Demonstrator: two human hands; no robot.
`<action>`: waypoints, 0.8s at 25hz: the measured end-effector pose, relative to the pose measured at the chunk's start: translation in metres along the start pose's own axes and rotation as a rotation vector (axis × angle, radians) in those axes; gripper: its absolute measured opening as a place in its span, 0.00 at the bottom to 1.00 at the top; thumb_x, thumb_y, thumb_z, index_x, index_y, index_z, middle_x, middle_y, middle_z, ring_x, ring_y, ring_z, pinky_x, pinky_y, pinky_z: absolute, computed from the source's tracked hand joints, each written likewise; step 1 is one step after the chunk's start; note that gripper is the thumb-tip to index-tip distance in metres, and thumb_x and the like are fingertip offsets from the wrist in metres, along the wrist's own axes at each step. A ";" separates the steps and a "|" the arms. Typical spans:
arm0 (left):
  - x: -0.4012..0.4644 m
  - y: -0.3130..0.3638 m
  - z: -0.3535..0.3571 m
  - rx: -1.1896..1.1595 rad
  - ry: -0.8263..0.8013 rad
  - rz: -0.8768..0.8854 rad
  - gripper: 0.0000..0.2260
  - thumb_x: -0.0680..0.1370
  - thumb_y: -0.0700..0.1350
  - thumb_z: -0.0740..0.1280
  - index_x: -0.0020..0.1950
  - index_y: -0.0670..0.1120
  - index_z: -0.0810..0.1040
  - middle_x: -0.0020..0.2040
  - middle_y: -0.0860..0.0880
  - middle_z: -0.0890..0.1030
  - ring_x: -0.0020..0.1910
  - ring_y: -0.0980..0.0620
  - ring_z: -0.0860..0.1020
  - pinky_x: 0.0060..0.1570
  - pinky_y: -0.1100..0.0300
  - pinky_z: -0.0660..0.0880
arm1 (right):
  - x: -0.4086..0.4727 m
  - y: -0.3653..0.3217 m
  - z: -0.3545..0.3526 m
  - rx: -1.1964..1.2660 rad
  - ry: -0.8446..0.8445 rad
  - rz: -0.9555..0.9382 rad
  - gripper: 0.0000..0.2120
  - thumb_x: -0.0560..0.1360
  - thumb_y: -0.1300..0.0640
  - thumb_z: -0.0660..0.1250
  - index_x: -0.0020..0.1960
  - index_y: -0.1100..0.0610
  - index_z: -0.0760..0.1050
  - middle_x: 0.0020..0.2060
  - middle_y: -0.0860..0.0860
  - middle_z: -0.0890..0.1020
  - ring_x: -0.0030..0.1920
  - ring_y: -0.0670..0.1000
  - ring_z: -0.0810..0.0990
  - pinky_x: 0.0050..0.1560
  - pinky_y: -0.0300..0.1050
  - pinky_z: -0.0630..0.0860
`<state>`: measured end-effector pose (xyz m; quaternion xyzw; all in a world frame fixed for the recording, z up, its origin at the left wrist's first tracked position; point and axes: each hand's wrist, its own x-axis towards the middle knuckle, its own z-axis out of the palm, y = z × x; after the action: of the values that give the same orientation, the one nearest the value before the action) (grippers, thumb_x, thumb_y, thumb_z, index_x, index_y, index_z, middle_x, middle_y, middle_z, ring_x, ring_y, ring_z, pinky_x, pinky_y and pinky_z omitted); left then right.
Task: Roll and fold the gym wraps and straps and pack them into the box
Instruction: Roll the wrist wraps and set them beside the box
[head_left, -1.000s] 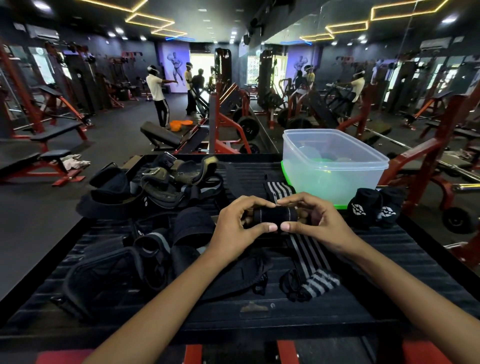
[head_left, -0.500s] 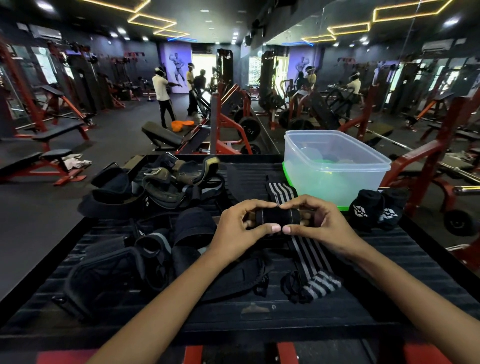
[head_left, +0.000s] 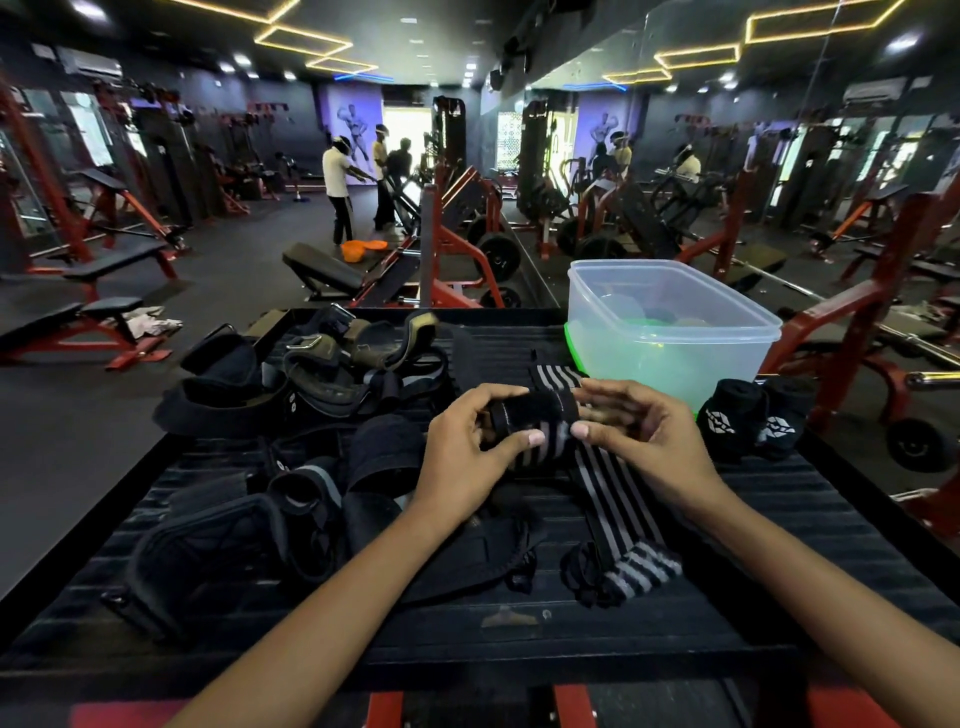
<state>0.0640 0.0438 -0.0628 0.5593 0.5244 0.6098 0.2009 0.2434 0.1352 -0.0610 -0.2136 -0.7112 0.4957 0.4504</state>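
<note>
- Black-and-grey striped elastic wrap (head_left: 613, 483): one, at the frame's centre, part-rolled, its loose tail running down toward the lower right across the bench (head_left: 779, 545).
- Left hand (head_left: 467, 447) and right hand (head_left: 644, 436): both grips curl round the ends of the roll, thumbs underneath, fingers over the top.
- Clear plastic box with a green lid beneath it (head_left: 670, 338): one, right of centre above the hands, standing on the bench's far edge.
- Black rolled wraps with white logos (head_left: 748, 421): two, side by side, just right of the box.
- Tangled black and olive straps and pads (head_left: 322, 384): a heap filling the left half of the bench; the number cannot be told.
- Bench surface: black, ribbed, with a raised rim.
- Room: a dim gym with red-framed machines, yellow ceiling light strips, and three people (head_left: 363, 176) standing in the upper middle.
</note>
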 end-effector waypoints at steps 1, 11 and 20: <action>0.000 -0.002 0.000 0.041 0.016 0.012 0.16 0.72 0.39 0.74 0.58 0.47 0.78 0.54 0.52 0.81 0.54 0.57 0.80 0.55 0.62 0.75 | -0.002 0.000 0.003 -0.030 -0.013 -0.001 0.26 0.66 0.63 0.73 0.64 0.62 0.75 0.59 0.54 0.81 0.58 0.47 0.81 0.63 0.47 0.75; -0.003 -0.011 0.004 0.275 -0.030 0.062 0.17 0.78 0.31 0.60 0.66 0.41 0.65 0.63 0.45 0.69 0.60 0.59 0.68 0.56 0.80 0.62 | -0.016 0.015 0.018 -0.200 -0.392 0.029 0.38 0.74 0.49 0.70 0.76 0.49 0.51 0.77 0.42 0.52 0.77 0.42 0.51 0.75 0.38 0.50; -0.003 -0.009 0.009 0.199 -0.131 0.062 0.16 0.79 0.35 0.63 0.66 0.44 0.67 0.61 0.49 0.73 0.59 0.62 0.71 0.57 0.75 0.66 | -0.006 0.010 0.017 -0.081 -0.124 -0.110 0.24 0.72 0.57 0.73 0.67 0.55 0.73 0.64 0.49 0.78 0.67 0.50 0.74 0.66 0.46 0.71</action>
<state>0.0698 0.0477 -0.0733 0.6311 0.5506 0.5227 0.1592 0.2303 0.1257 -0.0743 -0.1611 -0.7679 0.4534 0.4229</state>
